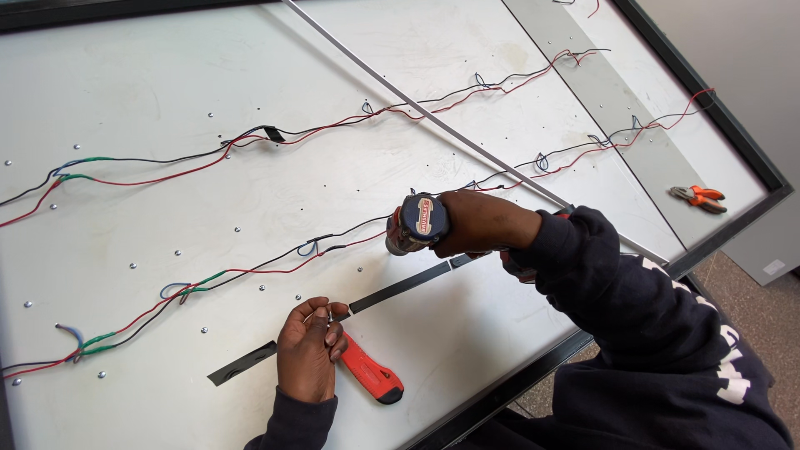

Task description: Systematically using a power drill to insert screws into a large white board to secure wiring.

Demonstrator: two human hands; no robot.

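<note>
Here, in the head view, your right hand (479,223) is clenched around a cordless driver (417,223), its grey and black body pointing down toward the white panel (250,100). The tool sits just above the upper end of a thin dark metal strip (398,288) that lies flat on the panel and runs diagonally from lower left to upper right. Your left hand (308,350) rests on that strip near its middle, fingers curled and pinched at the strip's edge; whether they grip a small fastener there you cannot tell, since the fingertips hide it. Just beside your left hand, touching or nearly touching its outer edge, lies a red utility knife (372,377) on the panel, angled toward the near frame edge.

Across the panel run bundles of red and black wires (333,125), with green and blue stretches toward the left side, looped at small tie points. Small screw heads dot the surface. A long pale bar (433,117) crosses the panel diagonally above your right hand. Well apart, near the far right corner, orange-handled pliers (698,198) lie on the panel. A dark frame (717,108) borders the panel on the right.
</note>
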